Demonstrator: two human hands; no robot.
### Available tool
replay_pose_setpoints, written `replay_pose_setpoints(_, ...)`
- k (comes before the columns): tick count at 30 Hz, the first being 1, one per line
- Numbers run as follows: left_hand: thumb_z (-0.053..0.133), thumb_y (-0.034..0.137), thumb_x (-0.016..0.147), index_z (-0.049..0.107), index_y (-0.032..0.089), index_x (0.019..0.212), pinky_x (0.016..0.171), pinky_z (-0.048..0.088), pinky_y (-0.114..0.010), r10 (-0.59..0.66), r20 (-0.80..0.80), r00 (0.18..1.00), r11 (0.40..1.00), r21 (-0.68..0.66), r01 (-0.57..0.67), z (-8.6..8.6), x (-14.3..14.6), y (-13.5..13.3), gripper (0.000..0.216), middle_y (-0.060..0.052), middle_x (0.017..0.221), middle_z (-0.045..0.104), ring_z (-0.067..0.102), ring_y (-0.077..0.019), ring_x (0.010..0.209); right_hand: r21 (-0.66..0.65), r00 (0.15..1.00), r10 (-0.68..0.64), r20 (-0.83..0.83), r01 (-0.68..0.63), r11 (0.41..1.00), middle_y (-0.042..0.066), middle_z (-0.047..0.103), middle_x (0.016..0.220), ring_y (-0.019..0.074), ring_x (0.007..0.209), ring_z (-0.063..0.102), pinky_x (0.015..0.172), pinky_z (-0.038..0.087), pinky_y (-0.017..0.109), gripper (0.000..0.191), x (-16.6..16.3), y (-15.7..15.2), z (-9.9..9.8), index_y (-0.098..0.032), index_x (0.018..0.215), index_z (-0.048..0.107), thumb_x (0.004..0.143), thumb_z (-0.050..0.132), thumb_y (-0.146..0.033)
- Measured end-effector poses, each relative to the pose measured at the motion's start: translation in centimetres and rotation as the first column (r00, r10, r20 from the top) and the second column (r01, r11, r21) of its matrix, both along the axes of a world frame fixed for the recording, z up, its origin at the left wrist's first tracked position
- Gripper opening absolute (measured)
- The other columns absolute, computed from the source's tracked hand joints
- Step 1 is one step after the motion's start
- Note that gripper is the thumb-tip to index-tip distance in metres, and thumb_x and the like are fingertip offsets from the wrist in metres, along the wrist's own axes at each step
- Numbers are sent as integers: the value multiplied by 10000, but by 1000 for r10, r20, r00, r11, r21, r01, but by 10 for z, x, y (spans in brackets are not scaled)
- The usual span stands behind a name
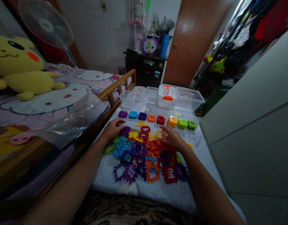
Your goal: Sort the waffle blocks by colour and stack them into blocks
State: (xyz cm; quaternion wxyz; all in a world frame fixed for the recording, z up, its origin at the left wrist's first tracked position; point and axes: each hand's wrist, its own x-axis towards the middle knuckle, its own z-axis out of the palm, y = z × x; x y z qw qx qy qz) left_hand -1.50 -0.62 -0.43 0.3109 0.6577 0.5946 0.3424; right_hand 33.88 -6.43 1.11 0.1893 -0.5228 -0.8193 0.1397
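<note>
A heap of plastic interlocking building tiles with notched edges lies on the cloth-covered table. Blue tiles (121,145), a red tile (170,173), an orange tile (152,172) and purple ones (130,172) are among them. My left hand (113,128) rests at the heap's far left, thumb and forefinger apart, beside a purple tile (125,130). At the right of the heap, my right hand (173,138) has its fingers around a yellow tile (161,134). Behind the heap runs a row of stacks sorted by colour, from a purple stack (122,114) to a dark green stack (192,125).
Clear plastic boxes (127,99) stand along the table's far end, one lidded box (167,97) with orange clips. To the left are a wooden bed rail (116,86) and a clear plastic bag (76,120). A white cabinet (254,125) borders the right side.
</note>
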Motion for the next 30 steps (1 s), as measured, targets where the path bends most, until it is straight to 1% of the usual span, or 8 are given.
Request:
replay_pose_setpoints(2,610,525,738,681,181,1000,896,504,-394,-17,-66,998,996,91,23,15,3,-7,438,-85,1090,695,639,-281,973,19,1000,-23,-13,23,1000,151,613,1278,280,1159,600,1025,469,464,563,11,-5,4,-171,1355,557,802,648,-227)
replay_pose_setpoints(5,601,480,816,665,206,1056,1027,445,-410,-181,-150,972,958,196,209,39,11,-23,370,-77,1187,667,597,-283,1136,21,999,-50,0,50,999,150,619,1286,286,1170,602,1028,470,470,550,27,-13,8,-174,1336,571,791,627,-217)
replay_pose_setpoints(9,640,350,848,662,229,1107,1069,418,-422,-497,-321,806,825,114,554,56,27,-43,286,-72,1211,670,582,-262,1177,-24,996,-90,11,90,996,151,648,1249,291,1138,625,1003,491,461,507,35,-21,6,-171,1298,597,799,625,-257)
replay_pose_setpoints(11,662,246,824,655,244,1142,1082,407,-430,-575,-396,716,769,39,638,57,34,-49,317,-68,1249,667,575,-260,1203,-54,994,-108,10,108,993,153,665,1222,288,1105,642,981,505,458,490,35,-24,3,-169,1286,603,810,628,-284)
replay_pose_setpoints(14,648,145,802,655,232,1138,1065,424,-410,-592,-441,675,760,-26,650,55,41,-54,348,-75,1254,670,592,-254,1190,-71,994,-108,-11,107,992,148,678,1206,286,1102,645,982,506,457,477,34,-26,-3,-174,1279,606,823,625,-313)
replay_pose_setpoints(19,586,123,833,671,196,987,933,489,-346,-576,-425,699,777,-16,630,51,45,-53,190,-77,1086,703,643,-230,1037,-69,989,-129,-76,123,990,141,682,1208,281,1104,649,1000,502,474,511,36,-26,-12,-176,1293,591,807,636,-328)
replay_pose_setpoints(23,549,111,837,679,204,941,869,497,-329,-529,-414,740,811,7,584,51,44,-50,191,-60,1002,714,658,-213,948,-24,980,-145,-137,143,989,140,662,1252,286,1146,629,1021,487,499,529,37,-25,-19,-189,1306,578,793,639,-306)
replay_pose_setpoints(30,527,269,907,686,196,965,845,512,-322,-405,-247,880,867,203,456,77,58,-54,184,-61,981,709,662,-212,919,37,977,-117,-179,126,991,138,620,1291,296,1207,577,1050,459,507,529,33,-25,-17,-194,1308,571,793,633,-297)
